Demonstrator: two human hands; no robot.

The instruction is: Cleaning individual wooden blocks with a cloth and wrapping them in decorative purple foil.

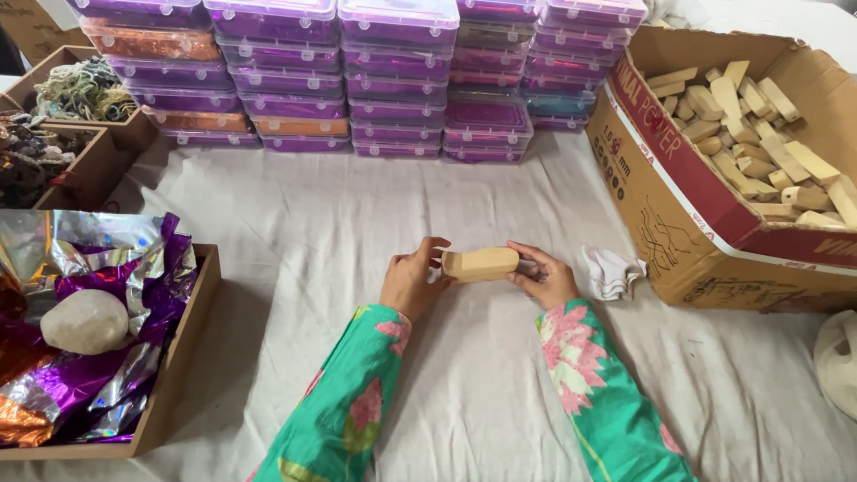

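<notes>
Over the middle of the white cloth I hold a pale wooden block (480, 263) lying sideways, with rounded ends. My left hand (412, 278) grips its left end and my right hand (542, 276) grips its right end. Both arms wear green sleeves with pink flowers. A crumpled white cloth (611, 271) lies just right of my right hand.
A big cardboard box (678, 214) at the right holds several wooden blocks (759, 134). Stacks of purple lidded plastic boxes (375, 80) line the back. At the left a wooden tray (183, 357) holds shiny purple foil and a pale lump (86, 321). Boxes of yarn (80, 89) sit far left.
</notes>
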